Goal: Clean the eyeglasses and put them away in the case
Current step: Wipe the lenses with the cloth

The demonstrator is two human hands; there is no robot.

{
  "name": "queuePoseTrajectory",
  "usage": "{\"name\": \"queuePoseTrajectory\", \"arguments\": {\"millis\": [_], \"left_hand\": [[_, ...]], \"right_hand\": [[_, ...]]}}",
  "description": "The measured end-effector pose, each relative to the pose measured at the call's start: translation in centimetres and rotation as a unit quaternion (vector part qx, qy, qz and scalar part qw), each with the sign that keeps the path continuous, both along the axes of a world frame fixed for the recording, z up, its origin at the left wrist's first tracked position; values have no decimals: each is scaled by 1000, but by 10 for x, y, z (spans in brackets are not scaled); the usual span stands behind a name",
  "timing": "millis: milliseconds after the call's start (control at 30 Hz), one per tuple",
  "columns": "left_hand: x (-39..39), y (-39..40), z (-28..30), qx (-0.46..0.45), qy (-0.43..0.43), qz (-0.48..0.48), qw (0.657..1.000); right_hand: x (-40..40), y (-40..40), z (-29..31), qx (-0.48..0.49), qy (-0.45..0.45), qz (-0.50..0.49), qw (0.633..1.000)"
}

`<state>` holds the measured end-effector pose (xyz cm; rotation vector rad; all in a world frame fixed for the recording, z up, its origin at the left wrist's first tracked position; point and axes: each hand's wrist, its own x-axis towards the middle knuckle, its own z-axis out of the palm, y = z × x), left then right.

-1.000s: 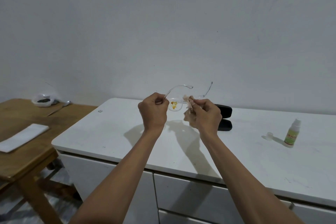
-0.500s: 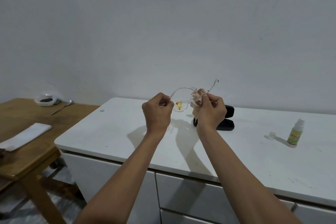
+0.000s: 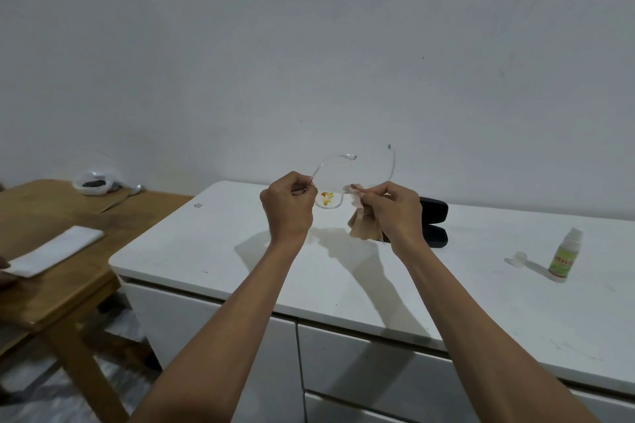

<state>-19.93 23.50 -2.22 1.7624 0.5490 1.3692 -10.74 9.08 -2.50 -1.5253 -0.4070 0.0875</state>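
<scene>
- My left hand (image 3: 288, 208) pinches the eyeglasses (image 3: 329, 200) at one temple hinge; my right hand (image 3: 395, 211) presses one cloth (image 3: 365, 221) to a lens.
- I judge I'm mid-wipe; next, firm even rubbing on each of two lenses.
- Beyond my right grip, on the bench (image 3: 213, 251): one black case (image 3: 433, 221), open.
- Far right: one spray bottle (image 3: 565, 256), one cap (image 3: 519, 256).

A plain home room is showing here: a white drawer cabinet (image 3: 343, 364) with its worktop (image 3: 213, 251) is standing against a bare painted wall (image 3: 309, 45), and a wooden side table (image 3: 51, 285) is sitting beside it.
</scene>
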Motion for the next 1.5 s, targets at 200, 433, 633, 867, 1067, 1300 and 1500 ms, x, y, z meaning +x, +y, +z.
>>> {"name": "queuePoseTrajectory", "arguments": {"millis": [200,433,633,867,1067,1300,1500], "left_hand": [[-7,1,1,13,1,-16,1000],[-8,-22,7,48,-32,-38,998],[-4,-34,12,52,-55,-39,996],[-1,-14,6,16,-35,-21,999],[-5,-4,-1,-9,-5,-23,1000],[-8,-8,-2,11,-13,-37,999],[-6,-26,7,37,-50,-55,997]], "right_hand": [[-13,-5,-5,12,-42,-61,997],[-18,19,10,223,39,-184,957],[-9,23,23,268,72,-123,953],[1,-1,11,86,23,8,996],[-1,-16,-2,33,11,103,994],[-7,-14,-9,67,-5,-45,997],[-8,2,6,170,-8,-192,967]]}}
